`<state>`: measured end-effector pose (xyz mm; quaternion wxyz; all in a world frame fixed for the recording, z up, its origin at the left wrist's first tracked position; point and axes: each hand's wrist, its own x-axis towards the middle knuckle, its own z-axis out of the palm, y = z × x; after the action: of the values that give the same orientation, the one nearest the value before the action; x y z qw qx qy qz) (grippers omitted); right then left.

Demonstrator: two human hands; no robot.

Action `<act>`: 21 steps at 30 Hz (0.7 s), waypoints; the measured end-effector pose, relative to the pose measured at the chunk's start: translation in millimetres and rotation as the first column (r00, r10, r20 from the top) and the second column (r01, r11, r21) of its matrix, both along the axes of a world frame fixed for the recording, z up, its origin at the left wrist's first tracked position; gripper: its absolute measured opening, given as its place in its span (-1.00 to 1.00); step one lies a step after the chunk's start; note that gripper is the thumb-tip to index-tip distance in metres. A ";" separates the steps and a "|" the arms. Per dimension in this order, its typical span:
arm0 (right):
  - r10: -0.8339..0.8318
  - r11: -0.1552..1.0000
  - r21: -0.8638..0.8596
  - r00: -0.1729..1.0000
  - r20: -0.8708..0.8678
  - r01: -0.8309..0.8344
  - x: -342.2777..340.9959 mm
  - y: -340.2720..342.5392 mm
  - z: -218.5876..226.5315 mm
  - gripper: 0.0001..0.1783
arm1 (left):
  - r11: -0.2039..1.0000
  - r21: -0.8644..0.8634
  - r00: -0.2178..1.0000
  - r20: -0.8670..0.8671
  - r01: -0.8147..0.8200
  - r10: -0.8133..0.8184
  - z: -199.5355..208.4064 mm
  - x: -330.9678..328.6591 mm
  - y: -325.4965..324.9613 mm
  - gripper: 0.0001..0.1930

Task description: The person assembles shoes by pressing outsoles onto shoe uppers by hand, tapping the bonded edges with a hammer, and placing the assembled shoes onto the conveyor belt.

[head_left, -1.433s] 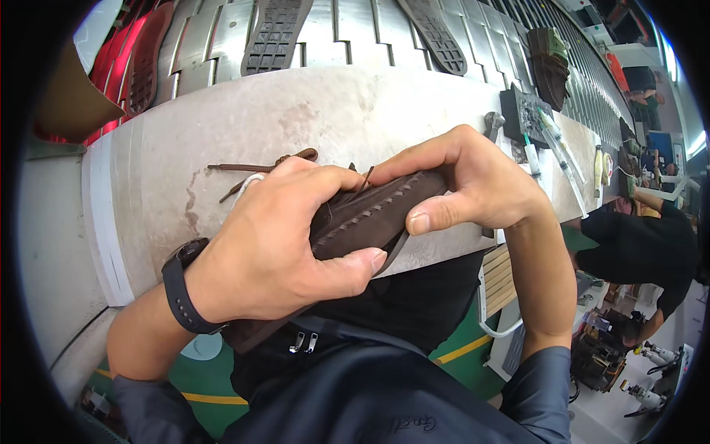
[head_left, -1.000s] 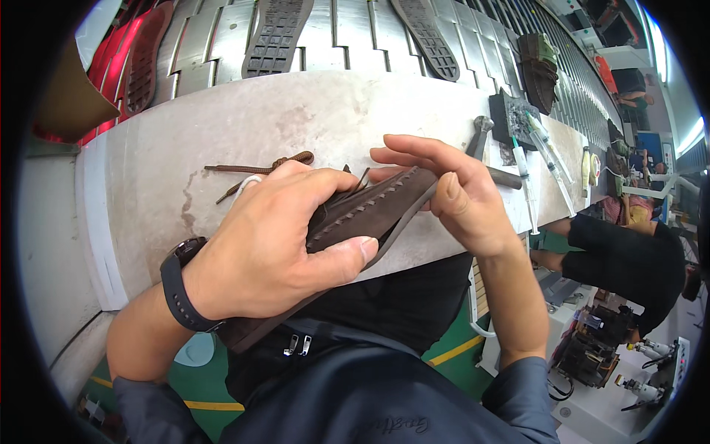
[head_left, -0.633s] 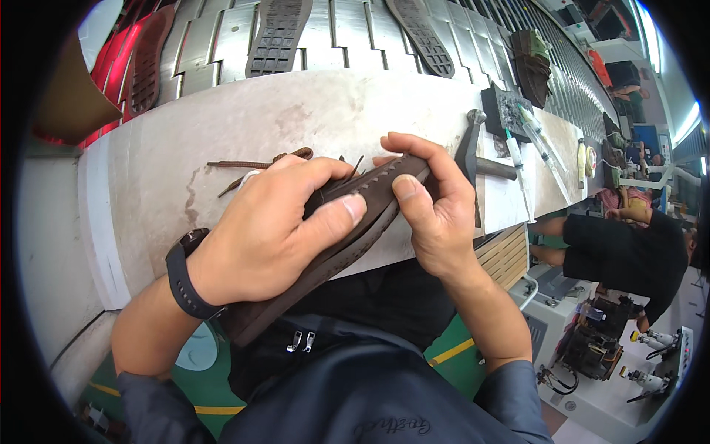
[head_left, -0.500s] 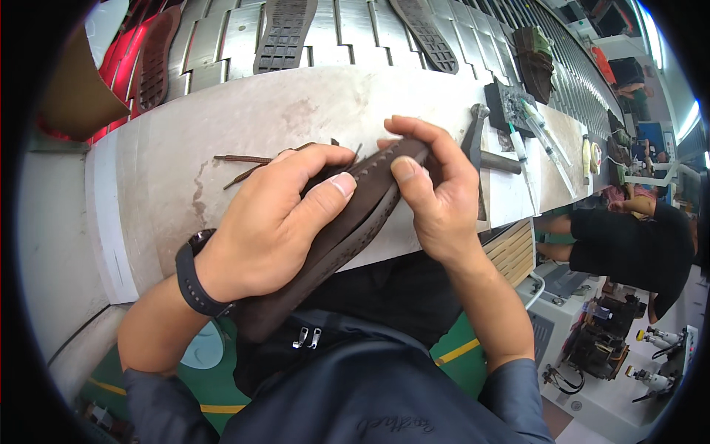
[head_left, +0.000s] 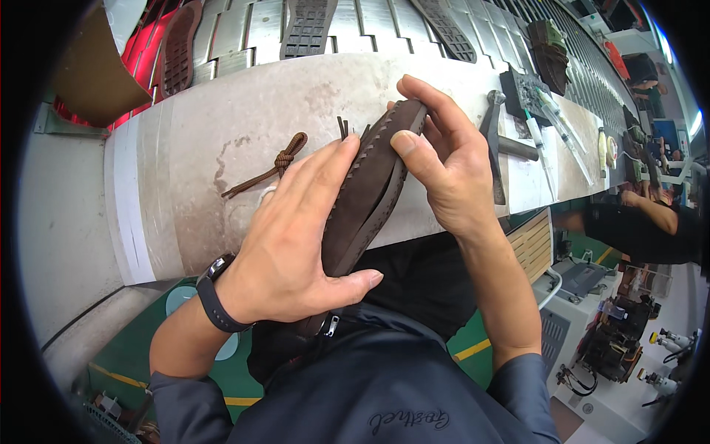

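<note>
A dark brown leather shoe (head_left: 360, 211) with a row of stitches along its edge is held at a slant above the front of the worktable. A dark gap shows between its upper and its sole. My right hand (head_left: 451, 166) grips the far end, thumb on the near side and fingers round the other. Lower down, my left hand (head_left: 296, 229) lies along the shoe with straight fingers and its thumb spread across the near side. That hand covers much of the rear part. Brown laces (head_left: 285, 159) with a knot stick out beyond my left fingers.
On the worktable (head_left: 177, 170), a hammer (head_left: 494, 140), a black block (head_left: 519, 92) and syringes (head_left: 543, 152) lie to the right. Behind runs a metal slat conveyor (head_left: 381, 29) carrying soles (head_left: 309, 29) and another shoe (head_left: 549, 55). A person (head_left: 636, 229) stands at far right.
The shoe has swung more upright. My left hand has slid and opened flatter, its thumb moving down off the stitched edge. The knotted laces show more, and the view has shifted slightly.
</note>
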<state>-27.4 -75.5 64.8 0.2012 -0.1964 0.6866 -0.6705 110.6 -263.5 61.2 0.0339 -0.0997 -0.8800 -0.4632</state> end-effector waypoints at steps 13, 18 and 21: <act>0.005 0.999 0.045 0.989 -0.148 0.002 13.1 7.6 -14.2 -0.01 | 1.000 0.002 1.000 -0.014 -0.014 0.014 0.9 2.2 0.9 0.24; -0.006 1.000 0.021 0.975 -0.224 0.011 20.5 5.3 -17.2 0.02 | 1.000 0.003 1.000 -0.012 -0.022 0.022 1.7 2.3 1.7 0.25; -0.030 0.999 -0.031 0.971 -0.238 0.024 27.5 1.2 -18.3 0.03 | 1.000 0.006 1.000 -0.008 -0.025 0.025 2.5 2.8 1.2 0.24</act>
<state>0.2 -74.3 46.5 0.1055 -0.2688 0.6989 -0.6544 113.4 -262.3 63.7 0.0437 -0.0904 -0.8797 -0.4649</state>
